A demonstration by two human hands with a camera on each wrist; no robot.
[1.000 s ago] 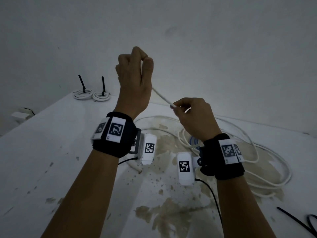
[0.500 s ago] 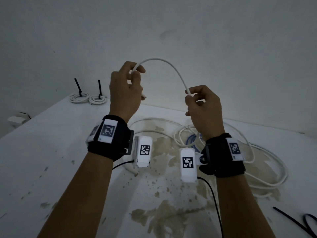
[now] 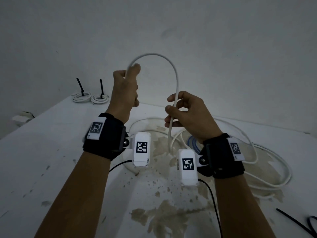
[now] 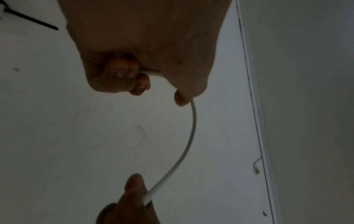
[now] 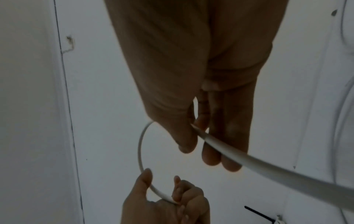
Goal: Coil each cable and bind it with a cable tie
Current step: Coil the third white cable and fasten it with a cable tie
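Observation:
A white cable arches in the air between my two hands above the white table. My left hand grips one end of it in curled fingers, thumb on top; the left wrist view shows the white cable leaving that fist. My right hand pinches the other leg of the arch between thumb and fingers, as the right wrist view shows on the white cable. Below my right hand the cable drops into a loose heap of white loops on the table.
Two coiled white cables, each bound with an upright black tie, lie at the table's far left corner. Loose black cable ties lie at the near right edge. A blue cable shows in the heap. A wall stands close behind.
The short straight stretch between my hands has grown into a tall arch. My left hand has come down and my right hand has moved up and to the right, both still holding the cable.

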